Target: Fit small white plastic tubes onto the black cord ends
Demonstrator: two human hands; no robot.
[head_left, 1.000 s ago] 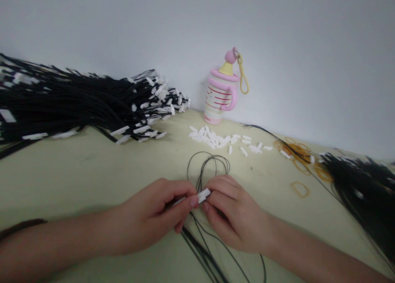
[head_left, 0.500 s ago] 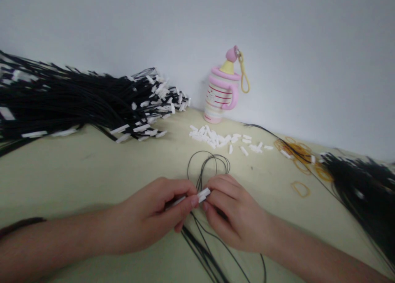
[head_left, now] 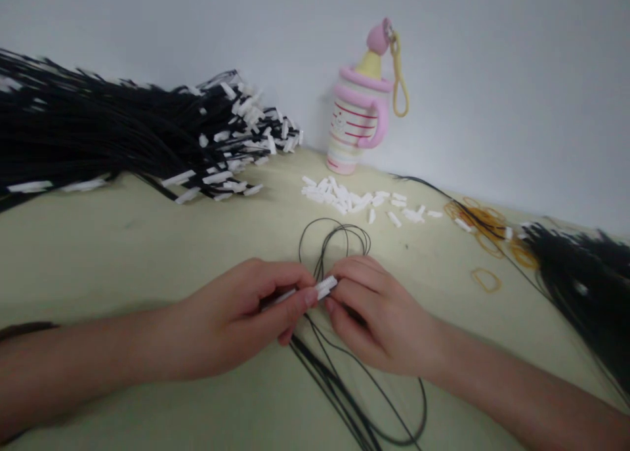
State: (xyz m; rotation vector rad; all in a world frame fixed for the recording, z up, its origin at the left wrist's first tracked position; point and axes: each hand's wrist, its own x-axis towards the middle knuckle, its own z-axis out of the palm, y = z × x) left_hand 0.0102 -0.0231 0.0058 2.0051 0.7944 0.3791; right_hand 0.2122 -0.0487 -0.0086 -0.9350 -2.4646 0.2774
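My left hand (head_left: 256,316) pinches white plastic connectors (head_left: 326,287) between thumb and fingers, their ends sticking out towards the right. A further white piece shows under the left forefinger. Close against the connectors' free end, my right hand (head_left: 381,313) is closed, with thumb and forefinger near together; what lies between its fingertips is hidden. Thin black wires (head_left: 322,251) loop up on the table behind the fingers. More black wires (head_left: 339,385) run from below the hands towards the front edge of the view.
Loose white connectors (head_left: 339,195) lie beyond the hands, before a pink-striped cup-shaped bottle (head_left: 352,123). Bundled black wires with white ends (head_left: 147,129) fill the left. Yellow rubber bands (head_left: 475,218) and another black wire bundle (head_left: 581,280) lie right. A wall (head_left: 197,18) stands behind.
The view has tilted down a little, so everything sits higher in the picture. Both hands keep nearly the same pose around the connectors. More of the front wire loop shows.
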